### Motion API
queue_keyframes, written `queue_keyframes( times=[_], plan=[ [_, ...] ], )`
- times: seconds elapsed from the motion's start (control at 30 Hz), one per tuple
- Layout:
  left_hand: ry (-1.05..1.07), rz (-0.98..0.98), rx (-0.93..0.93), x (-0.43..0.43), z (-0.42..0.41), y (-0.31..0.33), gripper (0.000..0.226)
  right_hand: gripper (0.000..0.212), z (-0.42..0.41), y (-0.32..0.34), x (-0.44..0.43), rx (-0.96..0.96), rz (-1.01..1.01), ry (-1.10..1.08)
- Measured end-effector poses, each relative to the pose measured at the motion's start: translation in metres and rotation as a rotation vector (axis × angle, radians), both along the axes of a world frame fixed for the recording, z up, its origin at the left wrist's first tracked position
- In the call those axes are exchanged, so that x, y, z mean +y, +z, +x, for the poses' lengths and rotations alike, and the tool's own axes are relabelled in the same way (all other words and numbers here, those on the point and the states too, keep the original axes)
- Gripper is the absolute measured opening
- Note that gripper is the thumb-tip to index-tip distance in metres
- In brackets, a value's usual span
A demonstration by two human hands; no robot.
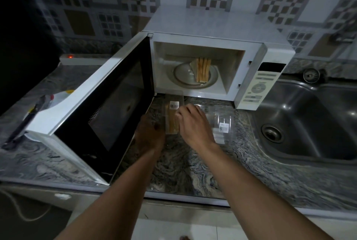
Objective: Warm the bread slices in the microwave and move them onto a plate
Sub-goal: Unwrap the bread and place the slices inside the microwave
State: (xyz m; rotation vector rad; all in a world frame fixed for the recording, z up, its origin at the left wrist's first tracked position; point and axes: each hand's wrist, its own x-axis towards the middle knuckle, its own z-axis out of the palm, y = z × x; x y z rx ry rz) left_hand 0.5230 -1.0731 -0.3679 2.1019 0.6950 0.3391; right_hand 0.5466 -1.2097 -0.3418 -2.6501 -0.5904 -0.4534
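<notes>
The white microwave [212,33] stands open, its door [92,108] swung out to the left. Inside, several bread slices [202,70] stand on edge on a plate [183,77] on the turntable. On the counter in front lies a clear plastic bread package [172,116] with a barcode label and a few slices still inside. My left hand [149,135] grips the package's near left side, in shadow beside the door. My right hand [195,124] has its fingers curled over the package's right edge, apparently pinching a slice.
An empty clear plastic wrapper [222,124] lies right of the package. A steel sink [309,120] fills the right side. A power strip [81,59] with a red light sits behind the door. A dark appliance [23,37] stands far left.
</notes>
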Motion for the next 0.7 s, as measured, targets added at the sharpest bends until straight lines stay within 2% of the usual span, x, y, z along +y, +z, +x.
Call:
queue_keyframes(
  times=[0.13, 0.23, 0.37, 0.47, 0.57, 0.7],
  plan=[
    [-0.123, 0.011, -0.125, 0.000, 0.025, 0.015, 0.046, 0.021, 0.005, 0.008, 0.002, 0.061, 0.142, -0.052],
    [-0.219, 0.024, -0.201, 0.004, 0.041, 0.025, 0.043, 0.019, 0.006, 0.012, 0.004, 0.102, 0.314, -0.129],
    [-0.281, 0.063, -0.257, 0.005, 0.058, 0.027, 0.034, 0.023, 0.005, 0.011, 0.008, 0.217, 0.565, -0.339],
    [-0.222, -0.032, -0.247, 0.004, 0.067, 0.031, 0.035, 0.034, 0.006, -0.002, 0.018, 0.380, 0.497, -0.367],
    [-0.239, -0.017, -0.239, 0.004, 0.074, 0.032, 0.035, 0.044, 0.012, -0.008, 0.026, 0.509, 0.361, -0.342],
    [-0.260, 0.023, -0.240, 0.009, 0.079, 0.030, 0.035, 0.029, 0.017, -0.006, 0.038, 0.612, 0.205, -0.368]
  ],
)
